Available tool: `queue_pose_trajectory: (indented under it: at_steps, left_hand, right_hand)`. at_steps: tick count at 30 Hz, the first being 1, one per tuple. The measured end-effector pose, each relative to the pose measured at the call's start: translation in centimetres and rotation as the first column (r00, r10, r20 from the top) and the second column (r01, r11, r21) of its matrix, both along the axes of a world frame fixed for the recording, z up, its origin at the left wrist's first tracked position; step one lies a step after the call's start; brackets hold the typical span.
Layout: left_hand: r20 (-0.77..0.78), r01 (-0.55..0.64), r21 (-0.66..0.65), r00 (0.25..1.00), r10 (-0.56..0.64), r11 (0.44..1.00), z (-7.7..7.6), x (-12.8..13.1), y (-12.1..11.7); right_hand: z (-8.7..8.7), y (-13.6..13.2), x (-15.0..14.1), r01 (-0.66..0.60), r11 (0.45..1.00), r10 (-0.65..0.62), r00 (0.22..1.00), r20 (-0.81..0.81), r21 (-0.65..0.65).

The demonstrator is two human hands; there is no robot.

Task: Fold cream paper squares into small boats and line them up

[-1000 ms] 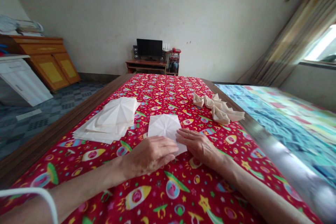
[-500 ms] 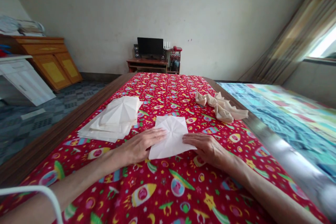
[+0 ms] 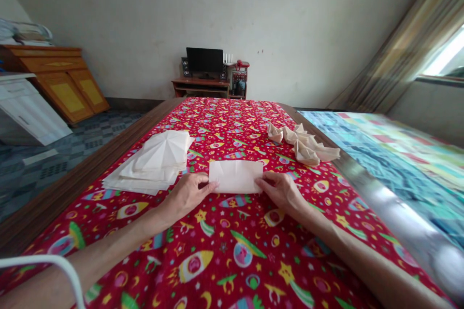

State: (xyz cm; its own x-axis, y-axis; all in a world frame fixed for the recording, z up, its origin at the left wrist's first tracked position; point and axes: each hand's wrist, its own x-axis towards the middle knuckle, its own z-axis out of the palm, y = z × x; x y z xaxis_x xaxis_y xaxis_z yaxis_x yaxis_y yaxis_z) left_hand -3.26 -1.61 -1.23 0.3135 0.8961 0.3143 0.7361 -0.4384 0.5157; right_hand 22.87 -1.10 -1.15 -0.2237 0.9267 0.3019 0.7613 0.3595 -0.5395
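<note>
A sheet of white paper [image 3: 236,176], doubled over into a wide rectangle, is in front of me above the red patterned cloth [image 3: 224,236]. My left hand [image 3: 192,190] pinches its lower left corner, thumb on top. At the lower right corner, my right hand [image 3: 281,190] grips the paper the same way, the fingers partly hidden. Left of my left hand lies a stack of creased paper sheets [image 3: 165,154]. Several folded paper pieces [image 3: 306,147] sit together beyond my right hand.
A white cable [image 3: 54,259] curves over my left forearm. The table's brown wooden edge [image 3: 119,157] runs along the left. A bed with a bluish cover [image 3: 348,149] stands to the right. Past the table's far end are a desk [image 3: 201,84] and a monitor [image 3: 205,60].
The creased square sheet lay opened out under my flat fingers; now it is folded in half into a rectangle. Both hands have moved from resting on it to pinching its lower corners.
</note>
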Motion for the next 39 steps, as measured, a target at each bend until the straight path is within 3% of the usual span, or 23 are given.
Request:
queue_pose_trajectory:
  at_steps: [3, 8, 18, 21, 24, 26, 30, 39]
  left_hand:
    - [-0.147, -0.114, -0.010, 0.983, 0.112, 0.993, 0.5, 0.5, 0.5]
    - [-0.365, -0.209, -0.041, 0.913, 0.180, 0.977, 1.8, 1.4, 0.8]
    - [-0.467, -0.219, -0.114, 0.873, 0.142, 0.969, 2.3, 1.3, 1.7]
    - [-0.441, -0.206, -0.013, 0.879, 0.179, 0.979, 1.9, 1.1, 1.9]
    - [-0.301, -0.135, 0.246, 0.930, 0.208, 0.960, 1.6, 1.2, 1.9]
    - [-0.267, -0.011, 0.337, 0.958, 0.106, 0.942, 1.8, 1.5, 1.7]
    - [-0.389, 0.237, 0.262, 0.913, -0.123, 0.935, 2.6, 2.1, 0.6]
    - [-0.427, 0.320, 0.133, 0.873, -0.237, 0.938, 1.3, 3.1, -2.0]
  right_hand:
    - [0.5, 0.6, -0.8, 0.042, 0.999, -0.041, 0.995, 0.087, -0.002]
    - [0.7, 0.9, -1.3, 0.091, 0.996, -0.090, 0.968, 0.233, 0.006]
    - [1.0, 1.6, -1.4, 0.125, 0.992, -0.115, 0.913, 0.390, -0.001]
    - [1.2, 1.7, -1.5, 0.125, 0.992, -0.104, 0.903, 0.417, -0.023]
    - [1.3, 1.8, -1.7, 0.129, 0.991, -0.104, 0.897, 0.430, -0.029]
    - [1.3, 1.9, -1.7, 0.120, 0.992, -0.098, 0.898, 0.430, -0.026]
    - [1.2, 1.8, -1.6, 0.102, 0.995, -0.088, 0.901, 0.424, -0.012]
    - [0.9, 1.8, -1.5, 0.087, 0.996, -0.084, 0.900, 0.428, 0.015]
